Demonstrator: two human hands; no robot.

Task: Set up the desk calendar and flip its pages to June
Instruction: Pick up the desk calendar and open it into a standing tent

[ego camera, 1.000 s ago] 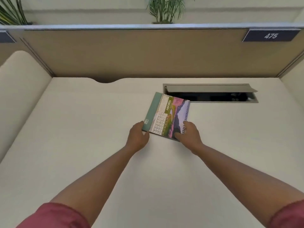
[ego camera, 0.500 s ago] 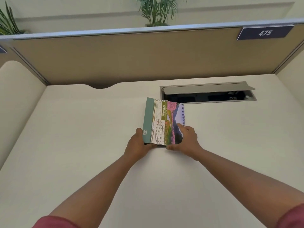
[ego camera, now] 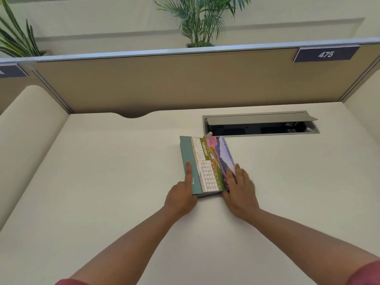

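Observation:
A spiral-bound desk calendar point(ego camera: 207, 161) lies nearly flat on the white desk point(ego camera: 102, 182), turned sideways with its coil on the right. Its top page reads FEBRUARY above a landscape picture, and a teal cover strip runs down its left side. My left hand point(ego camera: 182, 194) grips the near left corner, forefinger stretched along the teal strip. My right hand point(ego camera: 239, 190) holds the near right corner, fingers spread over the picture beside the coil. The near edge is raised a little off the desk.
Just beyond the calendar, an open cable tray point(ego camera: 261, 125) with a raised grey lid is set into the desk. A tan partition point(ego camera: 185, 83) with a "475" sign point(ego camera: 326, 54) closes the back. Side panels stand at both sides. Plants point(ego camera: 202, 19) rise behind the partition.
Both hands have drawn the calendar nearer and turned it straighter. The left forefinger now lies on the teal strip, and the right fingers have spread over the page.

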